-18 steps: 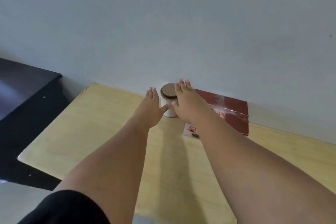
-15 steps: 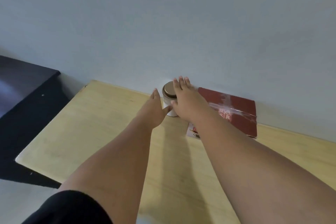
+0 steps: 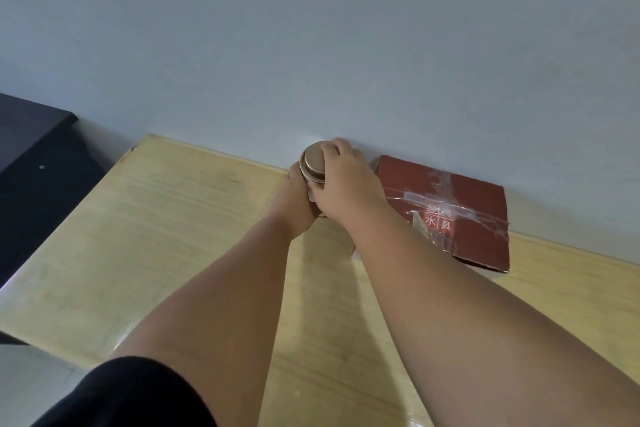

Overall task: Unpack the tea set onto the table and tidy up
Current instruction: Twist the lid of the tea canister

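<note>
A small white canister with a gold lid [image 3: 312, 163] stands at the far edge of the wooden table [image 3: 173, 236], against the wall. My left hand [image 3: 298, 199] wraps around the canister's body from the left and below. My right hand [image 3: 343, 180] grips it from the right, fingers curled over the lid's rim. Most of the white body is hidden behind both hands. To the right lies a flat red cardboard box [image 3: 460, 215] with clear tape and printed characters, partly covered by my right forearm.
A dark cabinet or desk [image 3: 31, 156] stands to the left of the table, lower and apart from it. A plain pale wall [image 3: 311, 45] runs right behind the table's far edge. Bare table surface extends to the left and front of my arms.
Both hands had straight fingers beside the canister; now they have closed around it, the left on the body and the right over the lid.
</note>
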